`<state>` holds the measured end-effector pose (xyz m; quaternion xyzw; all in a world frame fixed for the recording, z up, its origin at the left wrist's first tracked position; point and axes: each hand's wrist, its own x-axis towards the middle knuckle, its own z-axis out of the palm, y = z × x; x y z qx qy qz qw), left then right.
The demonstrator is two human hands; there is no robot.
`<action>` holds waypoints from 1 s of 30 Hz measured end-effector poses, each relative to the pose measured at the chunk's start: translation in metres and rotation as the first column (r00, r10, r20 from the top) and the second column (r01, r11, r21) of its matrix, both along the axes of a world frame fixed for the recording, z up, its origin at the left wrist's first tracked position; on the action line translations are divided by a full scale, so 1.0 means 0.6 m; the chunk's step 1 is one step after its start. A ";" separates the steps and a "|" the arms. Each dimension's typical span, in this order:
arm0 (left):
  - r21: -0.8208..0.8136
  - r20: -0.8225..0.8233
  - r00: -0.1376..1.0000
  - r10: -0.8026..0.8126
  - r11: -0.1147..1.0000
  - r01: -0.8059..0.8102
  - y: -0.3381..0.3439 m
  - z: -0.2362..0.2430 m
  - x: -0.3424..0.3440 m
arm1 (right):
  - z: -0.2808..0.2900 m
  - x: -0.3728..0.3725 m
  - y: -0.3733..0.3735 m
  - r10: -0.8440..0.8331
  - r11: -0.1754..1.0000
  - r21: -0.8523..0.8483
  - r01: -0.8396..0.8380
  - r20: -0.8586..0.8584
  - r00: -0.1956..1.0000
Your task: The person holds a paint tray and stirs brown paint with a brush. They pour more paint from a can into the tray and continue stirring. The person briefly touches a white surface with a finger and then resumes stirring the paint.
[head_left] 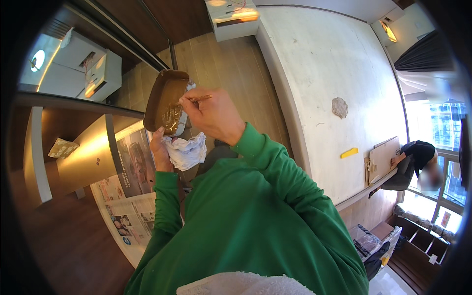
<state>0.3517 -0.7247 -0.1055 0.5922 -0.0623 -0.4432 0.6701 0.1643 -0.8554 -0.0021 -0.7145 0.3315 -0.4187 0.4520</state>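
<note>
My left hand (161, 151) grips the near side of a deep tub (156, 96) with rounded corners, brown inside with a glossy brown smear at its near end. A crumpled white cloth (189, 151) hangs beside that hand, against the tub. My right hand (219, 115) is closed over the tub's right rim, pinching a slim brown handle (201, 98). The working end of this handle is hidden by my fingers, so its kind does not show.
Newspaper sheets (132, 206) lie at the left below open shelves (91, 152). A broad white surface (334, 64) on the right bears a yellow piece (349, 153) and a greyish lump (339, 107). At far right, another person (418, 152) touches some cardboard (383, 160).
</note>
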 end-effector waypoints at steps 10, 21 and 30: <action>0.036 -0.011 1.000 0.006 0.999 -0.005 -0.095 -0.019 0.044 | 0.013 0.024 -0.111 0.118 0.991 0.084 -0.109 -0.124 0.985; -0.009 -0.140 0.989 0.044 0.999 -0.046 -0.124 -0.016 0.016 | -0.012 0.034 -0.212 0.296 0.955 0.070 -0.289 -0.161 0.941; -0.043 0.044 0.927 0.371 0.928 -0.370 -0.167 0.017 -0.101 | 0.035 0.000 -0.302 0.525 0.849 0.067 -0.523 -0.006 0.851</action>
